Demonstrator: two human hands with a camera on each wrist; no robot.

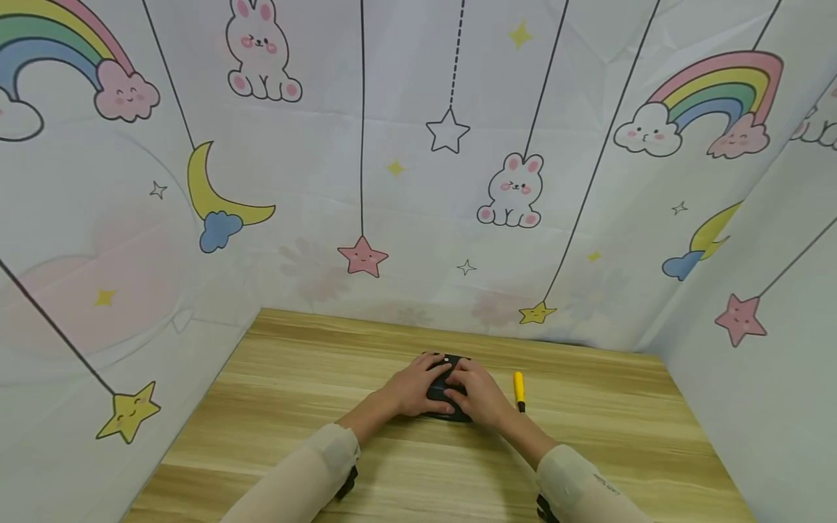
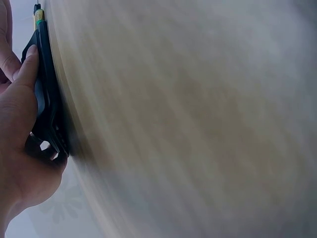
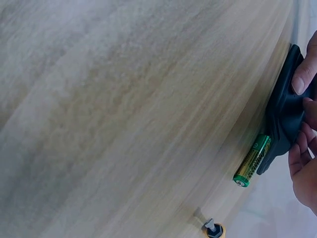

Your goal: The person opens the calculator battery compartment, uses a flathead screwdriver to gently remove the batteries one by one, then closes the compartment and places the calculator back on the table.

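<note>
A flat black plastic device (image 1: 437,388) lies low over the wooden table, between both hands. My left hand (image 1: 410,386) grips its left side, with the thumb along the near edge and the other fingers across the top. From the right, my right hand (image 1: 482,396) bends its fingers over the device's upper face, thumb towards the left hand. Both hands cover much of that face, so what the right fingertips hold there is hidden. Beside the device's right end, a green-and-gold battery (image 3: 252,161) shows in the right wrist view.
Right of the hands lies a screwdriver with a yellow handle (image 1: 519,388); its metal tip (image 3: 210,225) shows low in the right wrist view. The wooden table (image 1: 314,349) meets a printed white curtain (image 1: 405,211) at the back and sides.
</note>
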